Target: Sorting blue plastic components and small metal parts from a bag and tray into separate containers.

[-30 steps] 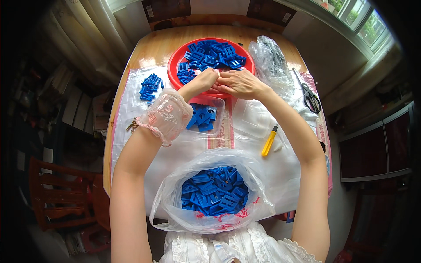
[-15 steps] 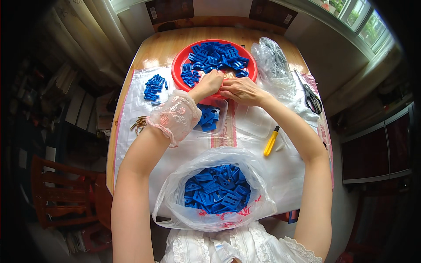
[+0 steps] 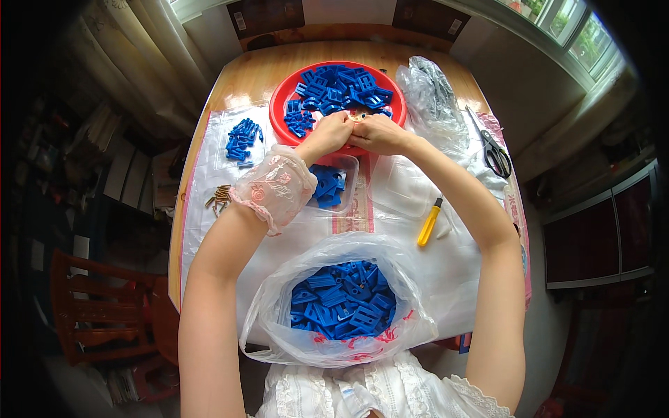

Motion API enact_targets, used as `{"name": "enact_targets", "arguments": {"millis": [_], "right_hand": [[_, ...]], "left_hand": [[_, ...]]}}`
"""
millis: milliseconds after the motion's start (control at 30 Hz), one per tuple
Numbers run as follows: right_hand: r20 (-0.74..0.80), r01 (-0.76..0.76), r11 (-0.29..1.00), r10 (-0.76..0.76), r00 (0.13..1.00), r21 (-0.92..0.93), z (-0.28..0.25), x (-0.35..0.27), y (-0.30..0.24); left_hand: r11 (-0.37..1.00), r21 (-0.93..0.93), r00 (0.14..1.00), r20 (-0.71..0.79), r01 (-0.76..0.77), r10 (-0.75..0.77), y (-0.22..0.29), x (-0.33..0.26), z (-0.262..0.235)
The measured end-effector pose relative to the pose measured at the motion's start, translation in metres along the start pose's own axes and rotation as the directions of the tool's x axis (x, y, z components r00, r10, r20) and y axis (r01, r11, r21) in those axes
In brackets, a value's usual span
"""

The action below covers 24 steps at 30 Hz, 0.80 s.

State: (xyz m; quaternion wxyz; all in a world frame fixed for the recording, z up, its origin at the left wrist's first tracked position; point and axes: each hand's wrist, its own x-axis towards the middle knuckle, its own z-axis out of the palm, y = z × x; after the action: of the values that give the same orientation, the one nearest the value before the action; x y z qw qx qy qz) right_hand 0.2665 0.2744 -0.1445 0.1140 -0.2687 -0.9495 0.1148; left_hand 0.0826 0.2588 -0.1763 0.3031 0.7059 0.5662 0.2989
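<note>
My left hand (image 3: 334, 131) and my right hand (image 3: 378, 134) meet over the near side of a round red basin (image 3: 277, 115). Both have their fingers curled closed, knuckles touching; whatever they grip is hidden behind the fingers. Blue plastic parts (image 3: 348, 85) are heaped in the basin beyond them, with a cluster of smaller blue pieces (image 3: 300, 124) on its left. Just below my left wrist stands a clear plastic box (image 3: 353, 182) with flat blue pieces (image 3: 327, 184) inside. Closest to my body is an open white plastic bag (image 3: 268, 313) full of blue parts (image 3: 345, 299).
On the left lie slim blue pieces (image 3: 242, 139) on a clear tray and brass-coloured pins (image 3: 219, 198). To the right are a yellow-handled tool (image 3: 429, 223), black-handled scissors (image 3: 497, 159) and a crumpled clear bag (image 3: 435, 97). A wooden chair (image 3: 104, 306) stands left of the table.
My right hand's fingers, more stretched out before, are now curled in against my left hand. The whole view has shifted slightly; the things on the table stay put.
</note>
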Motion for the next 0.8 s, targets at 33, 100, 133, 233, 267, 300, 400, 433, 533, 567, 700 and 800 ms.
{"name": "enact_targets", "arguments": {"millis": [33,100,133,233,267,300,400,433,533,567,700,800], "right_hand": [[0.014,0.006,1.0,-0.007,1.0,0.026,0.0,0.006,-0.001],[0.023,0.027,0.997,-0.029,0.999,0.079,0.0,0.015,-0.003],[0.02,0.032,0.994,-0.035,0.999,0.105,0.002,0.016,0.001],[0.046,0.027,0.98,-0.037,0.998,0.197,0.006,0.021,0.008],[0.06,0.024,0.973,-0.039,0.997,0.231,0.006,0.024,0.008],[0.037,0.051,0.972,-0.061,0.997,0.231,0.005,0.026,0.008],[-0.039,0.059,0.986,-0.054,0.998,0.158,0.003,0.021,0.011],[-0.071,0.029,0.996,-0.023,0.997,0.088,0.002,0.019,0.007],[-0.183,0.032,0.999,-0.036,0.982,-0.025,-0.004,-0.001,-0.002],[-0.225,0.056,0.997,-0.065,0.972,-0.049,-0.004,-0.008,-0.007],[-0.269,0.059,0.997,-0.068,0.961,-0.043,-0.007,-0.042,-0.035],[-0.202,0.025,0.996,-0.041,0.978,-0.083,-0.001,-0.082,-0.036]], "left_hand": [[1.0,-0.002,0.999,-0.023,-0.025,0.025,-0.007,0.002,0.0],[0.998,-0.064,1.0,-0.018,-0.009,0.008,-0.021,0.007,0.001],[0.995,-0.099,1.0,-0.008,-0.005,0.004,-0.022,0.009,0.004],[0.997,-0.067,0.998,-0.036,-0.05,0.048,-0.027,0.014,0.008],[0.997,-0.076,0.998,-0.057,-0.033,0.029,-0.029,0.016,0.008],[0.996,-0.085,0.997,-0.077,-0.016,0.01,-0.031,0.018,0.008],[0.988,0.039,0.987,-0.054,-0.148,0.15,-0.027,0.017,0.005],[0.989,0.02,0.988,-0.054,-0.145,0.146,-0.026,0.015,0.004],[0.988,-0.15,1.0,-0.013,-0.023,0.021,-0.006,0.006,0.002],[0.959,-0.266,0.995,0.029,0.101,-0.097,0.002,0.002,-0.001],[0.978,-0.192,0.996,0.043,0.083,-0.076,-0.007,-0.002,-0.007],[0.975,-0.184,0.99,0.088,0.122,-0.107,0.008,0.0,-0.004]]}}
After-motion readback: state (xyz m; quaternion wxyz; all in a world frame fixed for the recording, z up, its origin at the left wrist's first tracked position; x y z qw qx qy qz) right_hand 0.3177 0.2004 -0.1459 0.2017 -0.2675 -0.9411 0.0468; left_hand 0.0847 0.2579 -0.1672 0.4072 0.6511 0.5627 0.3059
